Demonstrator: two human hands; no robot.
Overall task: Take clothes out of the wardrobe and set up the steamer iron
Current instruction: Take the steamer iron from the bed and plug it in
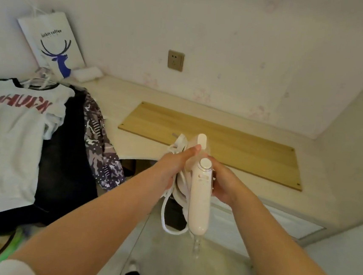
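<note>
With clothes (10, 134) already lying out at left, both hands, left (171, 167) and right (225, 183), grip the steamer iron (200, 196) above the counter (134, 115) edge, so I think its wound cord (165, 215) needs unwinding toward the wall socket (175, 60).

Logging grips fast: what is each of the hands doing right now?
Left hand: closed round the steamer iron and its coiled cord.
Right hand: closed on the steamer iron's handle.

1 head-worn wide-angle camera looks forward and down along both forearms, close above the hands, facing the surface (147, 112) and the wall (229, 42) behind it.
</note>
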